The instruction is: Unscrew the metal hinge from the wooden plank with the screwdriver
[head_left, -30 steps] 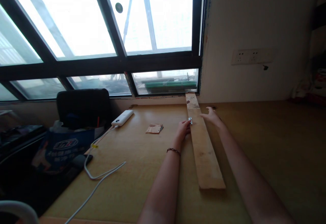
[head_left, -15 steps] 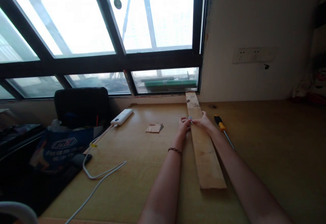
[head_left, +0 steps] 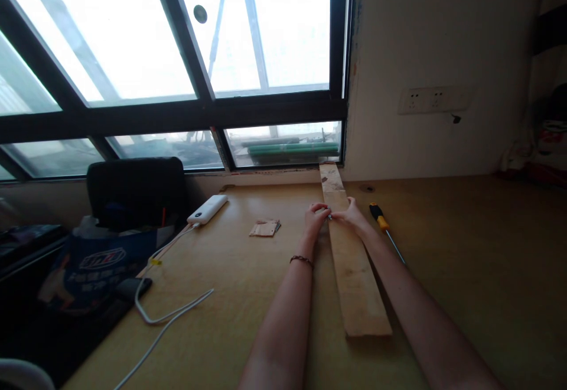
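Observation:
A long pale wooden plank (head_left: 354,278) lies on the tan table (head_left: 465,272), running from the near middle to the window sill. My left hand (head_left: 315,220) and my right hand (head_left: 352,215) meet at the plank's left edge, far along it. Both pinch a small shiny metal piece (head_left: 329,215) sitting there. It is too small to name with certainty. A bead bracelet circles my left wrist. A screwdriver (head_left: 384,228) with a yellow and black handle lies on the table just right of my right hand.
A small brown packet (head_left: 264,228) lies left of my hands. A white power bank (head_left: 207,209) with a white cable (head_left: 168,313) sits farther left. A black chair (head_left: 135,192) and a blue bag (head_left: 95,266) stand beyond the table's left edge. A wall socket (head_left: 432,99) is on the right wall.
My right hand came off the table by the screwdriver and moved left onto the plank, joining my left hand at the metal piece. The view shifted slightly.

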{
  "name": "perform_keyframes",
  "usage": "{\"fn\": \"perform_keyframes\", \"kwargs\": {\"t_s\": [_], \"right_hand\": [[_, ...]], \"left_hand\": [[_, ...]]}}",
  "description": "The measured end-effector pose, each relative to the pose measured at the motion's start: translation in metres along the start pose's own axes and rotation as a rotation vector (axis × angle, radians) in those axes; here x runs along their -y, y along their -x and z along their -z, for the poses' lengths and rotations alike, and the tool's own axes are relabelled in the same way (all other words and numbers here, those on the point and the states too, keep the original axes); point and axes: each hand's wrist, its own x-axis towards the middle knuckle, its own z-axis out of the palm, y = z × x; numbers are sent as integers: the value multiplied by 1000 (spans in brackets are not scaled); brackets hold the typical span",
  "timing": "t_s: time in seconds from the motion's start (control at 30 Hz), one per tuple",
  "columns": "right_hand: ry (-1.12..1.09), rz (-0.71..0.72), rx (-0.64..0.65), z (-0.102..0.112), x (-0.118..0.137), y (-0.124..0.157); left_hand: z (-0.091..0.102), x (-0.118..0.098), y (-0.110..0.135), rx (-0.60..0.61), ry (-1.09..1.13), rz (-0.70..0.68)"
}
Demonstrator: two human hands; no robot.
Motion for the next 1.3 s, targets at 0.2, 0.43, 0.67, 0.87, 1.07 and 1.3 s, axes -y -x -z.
{"fn": "perform_keyframes", "kwargs": {"t_s": [0.2, 0.43, 0.67, 0.87, 1.07, 1.3], "right_hand": [[32, -3, -1, 1, 2, 2], [28, 4, -1, 0, 10, 8], [59, 6, -19, 0, 5, 3], [62, 9, -14, 0, 2, 1], [75, -8, -24, 1, 7, 6], [36, 9, -9, 0, 7, 8]], "left_hand": [[-3, 2, 2, -15, 101, -6], [-8, 3, 7, -18, 237, 27], [-5, -5, 1, -136, 463, 87], [21, -8, -7, -312, 567, 149], [18, -3, 11, -299, 342, 129], [12, -13, 39, 0, 85, -14]]}}
